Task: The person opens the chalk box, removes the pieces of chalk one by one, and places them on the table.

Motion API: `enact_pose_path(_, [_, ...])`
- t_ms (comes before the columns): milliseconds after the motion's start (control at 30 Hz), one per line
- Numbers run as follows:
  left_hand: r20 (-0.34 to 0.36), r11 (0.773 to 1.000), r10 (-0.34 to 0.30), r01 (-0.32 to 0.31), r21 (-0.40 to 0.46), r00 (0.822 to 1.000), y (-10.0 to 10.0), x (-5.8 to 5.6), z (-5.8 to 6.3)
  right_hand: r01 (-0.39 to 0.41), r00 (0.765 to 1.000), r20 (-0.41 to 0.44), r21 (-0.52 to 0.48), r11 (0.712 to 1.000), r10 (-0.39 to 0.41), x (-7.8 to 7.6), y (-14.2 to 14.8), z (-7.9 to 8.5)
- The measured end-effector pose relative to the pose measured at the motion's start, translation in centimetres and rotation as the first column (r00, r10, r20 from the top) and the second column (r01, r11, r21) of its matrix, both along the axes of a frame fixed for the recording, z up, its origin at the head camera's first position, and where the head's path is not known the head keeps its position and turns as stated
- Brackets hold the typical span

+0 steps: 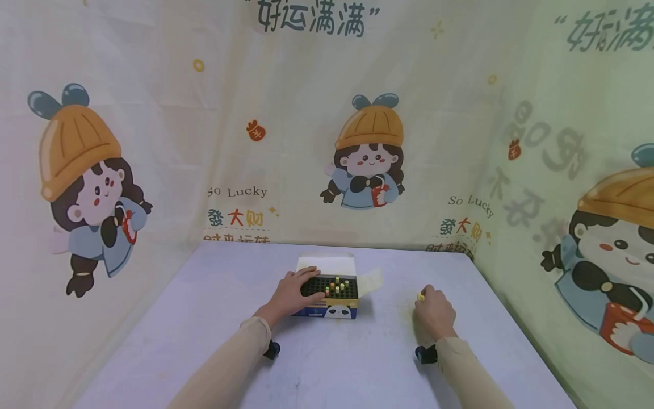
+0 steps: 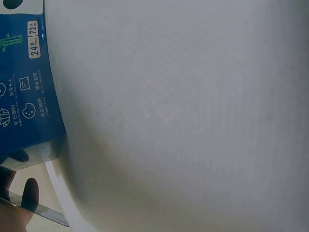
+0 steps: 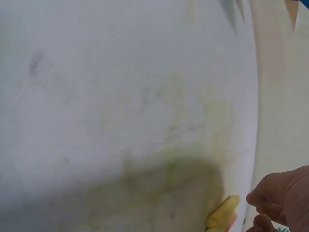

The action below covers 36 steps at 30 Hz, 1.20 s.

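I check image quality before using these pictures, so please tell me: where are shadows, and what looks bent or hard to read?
Head: a soft shadow lies by the right hand; small print on the box is unreadable. Left wrist: its print is legible, its edge bowed. Right wrist: a broad shadow darkens the table.

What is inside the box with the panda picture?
A black holder with holes, several coloured sticks standing in it. The left hand covers part of its left side; what lies there or beneath cannot be seen.
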<state>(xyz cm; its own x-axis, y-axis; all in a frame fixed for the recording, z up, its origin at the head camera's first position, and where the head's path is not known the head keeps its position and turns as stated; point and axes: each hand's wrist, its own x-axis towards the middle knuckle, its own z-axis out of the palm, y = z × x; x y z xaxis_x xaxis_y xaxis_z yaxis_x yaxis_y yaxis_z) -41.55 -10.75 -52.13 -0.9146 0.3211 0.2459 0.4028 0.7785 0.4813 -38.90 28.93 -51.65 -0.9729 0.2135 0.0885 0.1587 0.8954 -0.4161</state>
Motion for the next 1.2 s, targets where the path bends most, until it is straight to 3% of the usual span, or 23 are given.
enact_pose_path(167, [-0.006,1.000,-0.003,0.003,-0.012,1.000,-0.1,-0.2,0.0,0.009,0.998,-0.069,-0.008,1.000,-0.009,-0.3,-1.1,1.6])
enact_pose_path(400, [-0.012,1.000,-0.009,0.009,-0.001,1.000,-0.2,-0.1,0.0,0.044,0.979,-0.199,-0.047,0.998,-0.052,-0.6,-4.9,4.3])
enact_pose_path(567, [-0.006,1.000,-0.014,0.014,-0.006,1.000,-0.1,0.0,-0.2,0.002,0.951,-0.310,-0.066,0.998,-0.022,-0.6,-7.8,5.8])
enact_pose_path(767, [-0.014,1.000,-0.010,0.010,0.024,1.000,-0.1,0.1,0.0,-0.068,0.895,-0.444,-0.022,0.997,0.051,-0.4,-11.3,6.7])
enact_pose_path(1000, [-0.020,1.000,-0.018,0.018,0.007,1.000,-0.1,0.0,-0.2,-0.131,0.869,-0.465,0.110,0.985,0.168,0.4,-14.6,6.3])
enact_pose_path(1200, [-0.026,1.000,-0.004,0.004,0.014,1.000,-0.1,0.0,-0.1,-0.169,0.885,-0.404,0.187,0.968,0.233,1.2,-16.4,5.2])
